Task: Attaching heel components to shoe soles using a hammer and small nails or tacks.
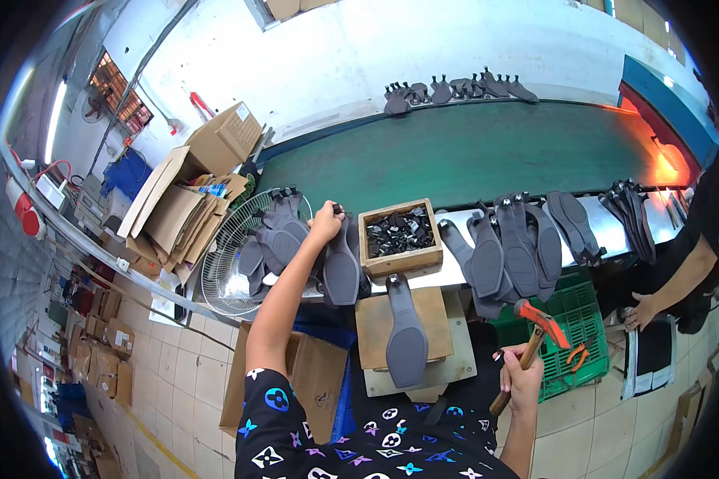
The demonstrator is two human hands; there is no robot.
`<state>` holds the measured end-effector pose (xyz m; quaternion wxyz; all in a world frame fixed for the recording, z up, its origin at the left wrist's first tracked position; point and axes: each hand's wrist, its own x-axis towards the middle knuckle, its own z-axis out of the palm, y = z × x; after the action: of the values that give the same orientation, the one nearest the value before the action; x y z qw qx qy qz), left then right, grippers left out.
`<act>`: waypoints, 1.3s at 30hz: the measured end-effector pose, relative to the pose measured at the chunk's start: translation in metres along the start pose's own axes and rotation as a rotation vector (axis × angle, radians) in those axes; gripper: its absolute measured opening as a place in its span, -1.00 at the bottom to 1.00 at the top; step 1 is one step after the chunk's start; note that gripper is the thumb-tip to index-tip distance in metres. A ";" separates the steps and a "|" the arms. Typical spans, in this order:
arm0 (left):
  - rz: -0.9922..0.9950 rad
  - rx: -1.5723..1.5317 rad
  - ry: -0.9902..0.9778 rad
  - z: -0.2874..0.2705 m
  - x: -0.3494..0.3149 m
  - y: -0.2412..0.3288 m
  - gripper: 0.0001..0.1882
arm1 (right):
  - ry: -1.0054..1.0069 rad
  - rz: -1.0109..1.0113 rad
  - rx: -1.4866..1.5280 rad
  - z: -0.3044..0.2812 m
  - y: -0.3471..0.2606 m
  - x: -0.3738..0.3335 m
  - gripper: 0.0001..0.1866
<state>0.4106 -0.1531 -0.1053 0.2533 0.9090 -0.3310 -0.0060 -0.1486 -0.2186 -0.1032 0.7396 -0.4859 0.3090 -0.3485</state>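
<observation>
My left hand (326,223) reaches out to a grey shoe sole (341,271) on the metal bench, its fingers closed at the small black heel at the top. My right hand (522,377), low on the right, is wrapped round the wooden handle of a hammer (542,321) with an orange head. A small dark piece (498,354) shows at that thumb, too small to name. Between my hands, another grey sole (407,335) lies toe toward me on a brown block (439,307) over a pale board. A wooden box (403,261) of small black heel pieces stands beyond it.
A wire fan guard (212,267) holds more soles at left, beside stacked cardboard (172,215). More soles (515,247) lie right of the box. A green conveyor belt (455,152) runs behind. A green crate (583,311) with orange-handled pliers (577,357) stands right, near another person's hand (641,311).
</observation>
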 end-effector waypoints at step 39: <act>0.493 -0.209 0.122 0.006 -0.208 0.117 -0.67 | -0.386 -0.148 -0.422 0.107 -0.005 0.086 -0.81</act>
<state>0.1772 -0.1067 -0.0881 0.3590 0.7685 -0.5240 0.0764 -0.0158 -0.2357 -0.0729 0.6399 -0.7074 0.1923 -0.2306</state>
